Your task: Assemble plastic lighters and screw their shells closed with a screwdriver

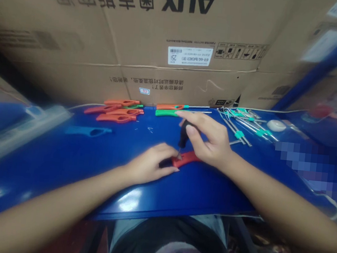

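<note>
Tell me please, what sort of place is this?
Probably a small workshop: the right hand holds a screwdriver against a red handle, with orange handles and metal rods on the table.

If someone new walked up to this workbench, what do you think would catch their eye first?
Probably the big cardboard box behind the bench, its AUX lettering upside down. Next, the red handle near the middle of the glossy blue tabletop, with the left hand at its left end and the right hand holding a black-handled screwdriver upright over it.
</note>
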`<state>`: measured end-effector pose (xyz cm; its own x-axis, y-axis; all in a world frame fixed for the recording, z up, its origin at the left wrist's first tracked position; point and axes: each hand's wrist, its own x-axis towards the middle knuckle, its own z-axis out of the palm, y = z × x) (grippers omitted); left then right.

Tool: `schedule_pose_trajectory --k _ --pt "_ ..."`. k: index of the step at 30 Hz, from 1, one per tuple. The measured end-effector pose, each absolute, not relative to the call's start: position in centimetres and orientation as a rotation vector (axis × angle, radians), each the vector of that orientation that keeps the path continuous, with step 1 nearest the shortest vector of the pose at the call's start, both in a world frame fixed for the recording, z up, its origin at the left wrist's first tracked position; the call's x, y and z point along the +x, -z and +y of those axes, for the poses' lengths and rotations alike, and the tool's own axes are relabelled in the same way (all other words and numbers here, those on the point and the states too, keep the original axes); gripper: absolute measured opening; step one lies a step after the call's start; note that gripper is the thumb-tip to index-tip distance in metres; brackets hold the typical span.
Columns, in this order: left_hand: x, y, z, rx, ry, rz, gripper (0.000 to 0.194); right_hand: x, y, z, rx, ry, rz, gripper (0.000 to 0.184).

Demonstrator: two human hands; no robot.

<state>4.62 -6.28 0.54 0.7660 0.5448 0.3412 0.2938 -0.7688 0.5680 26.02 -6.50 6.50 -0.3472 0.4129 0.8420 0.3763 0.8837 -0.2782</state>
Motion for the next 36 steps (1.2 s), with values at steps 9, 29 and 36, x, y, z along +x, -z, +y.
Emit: schedule_pose_trajectory --k 9,29,36 --pt "4.7 -0.6 -6.3 2.474 -0.698 0.612 0.022 26.1 -6.6 -6.8 -0.575 0.040 -1.991 0.025" --pt "4.7 -0.7 -6.3 2.459 -0.665 0.652 0.020 25.4 -7.0 -7.6 -0.489 -0.241 -2.028 0.034" --pt "4.6 -0.4 -6.2 2.486 -0.658 0.662 0.020 25.1 -7.0 -8.2 -0.564 0.044 -2.007 0.025"
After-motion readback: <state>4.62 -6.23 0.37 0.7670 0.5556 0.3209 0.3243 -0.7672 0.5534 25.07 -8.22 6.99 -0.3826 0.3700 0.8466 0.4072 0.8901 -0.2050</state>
